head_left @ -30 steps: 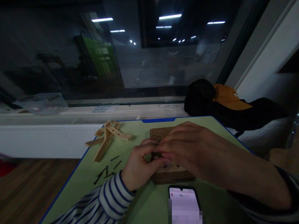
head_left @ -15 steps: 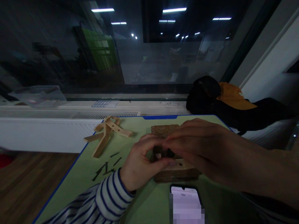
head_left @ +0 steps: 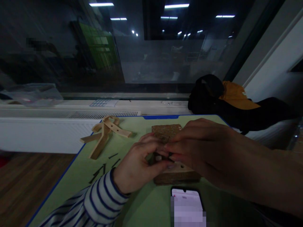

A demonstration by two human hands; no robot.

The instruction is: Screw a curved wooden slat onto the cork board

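Observation:
My left hand (head_left: 139, 165) and my right hand (head_left: 201, 148) meet over a brown cork block (head_left: 165, 130) on the green table mat (head_left: 142, 205). A pale wooden piece with holes (head_left: 180, 168) lies on the block under my fingers. Both hands have their fingertips pinched together on a small dark part that I cannot make out. Several dark nails (head_left: 104, 168) lie left of my left wrist. A loose bundle of wooden strips (head_left: 105, 132) rests at the mat's far left.
A phone (head_left: 188, 206) with a lit screen lies at the near edge. A black bag with an orange cap (head_left: 233, 96) sits at the far right. A white radiator and sill (head_left: 47, 126) run below the dark window.
My hands stay pinched at the same spot over the block, with the fingers shifting slightly. The view has drifted a little.

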